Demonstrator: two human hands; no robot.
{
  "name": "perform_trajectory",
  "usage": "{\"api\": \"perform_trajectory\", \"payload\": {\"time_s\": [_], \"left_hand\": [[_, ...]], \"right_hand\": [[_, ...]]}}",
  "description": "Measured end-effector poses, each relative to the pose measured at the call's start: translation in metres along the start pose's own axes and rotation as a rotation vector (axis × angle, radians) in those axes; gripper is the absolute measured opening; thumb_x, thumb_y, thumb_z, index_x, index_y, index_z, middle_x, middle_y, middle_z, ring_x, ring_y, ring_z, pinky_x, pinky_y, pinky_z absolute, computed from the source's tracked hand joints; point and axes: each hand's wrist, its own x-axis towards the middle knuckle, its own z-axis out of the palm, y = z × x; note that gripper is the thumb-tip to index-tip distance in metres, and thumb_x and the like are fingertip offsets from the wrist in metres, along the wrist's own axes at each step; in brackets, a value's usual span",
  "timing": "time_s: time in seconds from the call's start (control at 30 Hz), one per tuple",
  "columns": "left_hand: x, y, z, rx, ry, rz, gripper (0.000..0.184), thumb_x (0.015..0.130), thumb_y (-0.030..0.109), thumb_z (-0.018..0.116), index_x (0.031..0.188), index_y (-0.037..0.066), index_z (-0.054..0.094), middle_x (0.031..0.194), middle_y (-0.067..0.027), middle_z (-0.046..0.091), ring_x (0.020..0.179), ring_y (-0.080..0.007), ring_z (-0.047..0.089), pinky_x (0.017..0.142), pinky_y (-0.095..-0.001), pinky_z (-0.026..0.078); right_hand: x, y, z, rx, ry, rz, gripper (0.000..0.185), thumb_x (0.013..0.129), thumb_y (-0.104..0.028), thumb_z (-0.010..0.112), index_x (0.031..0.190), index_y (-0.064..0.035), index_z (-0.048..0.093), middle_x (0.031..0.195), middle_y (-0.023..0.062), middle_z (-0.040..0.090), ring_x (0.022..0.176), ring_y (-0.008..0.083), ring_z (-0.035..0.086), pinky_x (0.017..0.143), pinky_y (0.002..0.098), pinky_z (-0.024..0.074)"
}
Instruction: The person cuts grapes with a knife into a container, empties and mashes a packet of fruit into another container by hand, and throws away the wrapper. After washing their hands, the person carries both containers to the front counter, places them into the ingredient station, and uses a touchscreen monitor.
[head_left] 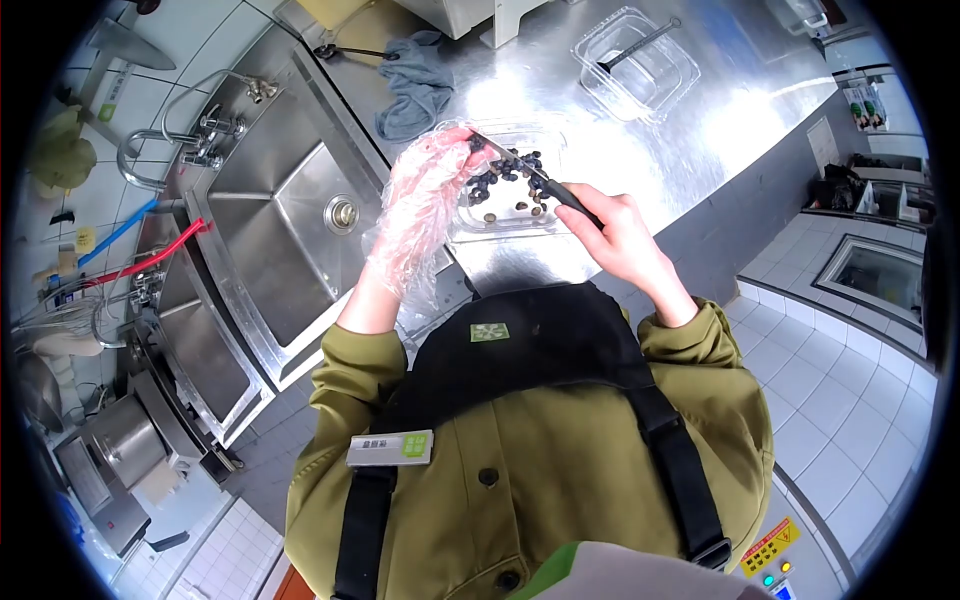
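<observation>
My left hand (428,180) wears a clear plastic glove, and its fingers pinch a small dark round fruit, perhaps a grape, at the knife's tip. In my bare right hand (622,238) is a knife (518,162), gripped by its black handle with the blade pointing up and left toward the gloved fingertips. Beneath both hands a clear plastic container (505,229) stands on the steel counter. Many dark fruits (487,187) lie inside it, a few showing brownish faces. The blade passes over them, and the glove covers part of the container's left side.
A steel sink (265,235) with taps (215,130) lies left of the counter (700,130). Behind the container is a crumpled grey-blue cloth (415,90). Another clear container (662,75), with a long dark utensil (635,45) across it, stands at back right.
</observation>
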Motion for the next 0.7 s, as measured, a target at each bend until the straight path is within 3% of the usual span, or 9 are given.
{"api": "perform_trajectory", "payload": {"time_s": [0.07,0.17,0.27,0.37,0.5,0.57,0.7], "left_hand": [[-0.001,-0.001,0.001,-0.023,-0.009,-0.002,0.020,0.078,0.001,0.053,0.096,-0.008,0.050,0.100,-0.0168,0.052,0.088,-0.0256,0.055,0.080,-0.0272,0.047],[-0.003,0.002,0.009,-0.008,-0.001,-0.028,0.019,0.078,0.001,0.053,0.095,-0.008,0.050,0.100,-0.0159,0.051,0.088,-0.0255,0.055,0.080,-0.0268,0.047],[-0.002,0.000,0.011,0.018,0.023,-0.053,0.020,0.078,0.002,0.054,0.095,-0.008,0.050,0.099,-0.0147,0.051,0.089,-0.0249,0.055,0.080,-0.0268,0.047],[-0.002,0.001,0.012,-0.017,-0.027,-0.078,0.020,0.078,0.003,0.054,0.095,-0.007,0.050,0.098,-0.0137,0.051,0.090,-0.0240,0.054,0.080,-0.0262,0.046],[0.001,-0.005,0.005,-0.033,-0.099,-0.097,0.020,0.079,0.003,0.053,0.097,-0.006,0.050,0.097,-0.0134,0.052,0.089,-0.0221,0.054,0.079,-0.0258,0.045],[0.001,-0.007,0.004,-0.060,-0.088,-0.139,0.023,0.078,0.002,0.053,0.099,-0.006,0.049,0.097,-0.0133,0.052,0.088,-0.0211,0.053,0.079,-0.0254,0.045],[0.006,-0.008,0.001,0.024,-0.072,-0.030,0.035,0.077,0.001,0.053,0.110,-0.005,0.043,0.098,-0.0135,0.053,0.089,-0.0199,0.053,0.079,-0.0248,0.044]], "right_hand": [[0.000,0.003,0.005,0.027,0.085,-0.090,0.020,0.080,-0.010,0.053,0.097,-0.0009,0.054,0.050,0.0082,0.047,0.039,0.0140,0.046,0.041,0.0255,0.0355],[-0.001,0.001,0.005,0.026,0.091,-0.077,0.020,0.080,-0.010,0.053,0.097,-0.0005,0.054,0.050,0.0082,0.047,0.039,0.0140,0.046,0.041,0.0254,0.0356],[-0.003,-0.003,-0.001,-0.035,-0.017,0.031,0.025,0.080,-0.019,0.053,0.100,-0.0040,0.052,0.070,0.0115,0.053,0.062,0.0238,0.053,0.056,0.0307,0.0424],[-0.002,-0.001,0.007,-0.088,0.133,-0.123,0.021,0.078,-0.009,0.055,0.097,-0.0001,0.053,0.052,0.0110,0.051,0.042,0.0192,0.052,0.043,0.0275,0.0393],[0.000,-0.004,0.015,-0.329,0.224,-0.222,0.022,0.076,-0.008,0.057,0.097,-0.0016,0.053,0.058,0.0137,0.056,0.051,0.0272,0.057,0.045,0.0313,0.0436],[0.001,-0.004,0.019,-0.312,0.225,-0.190,0.022,0.076,-0.008,0.057,0.097,-0.0015,0.053,0.059,0.0137,0.056,0.051,0.0270,0.057,0.045,0.0309,0.0438],[0.011,0.001,0.029,-0.233,0.215,-0.145,0.023,0.076,-0.008,0.056,0.097,-0.0013,0.052,0.060,0.0137,0.057,0.052,0.0271,0.057,0.045,0.0305,0.0440]]}}
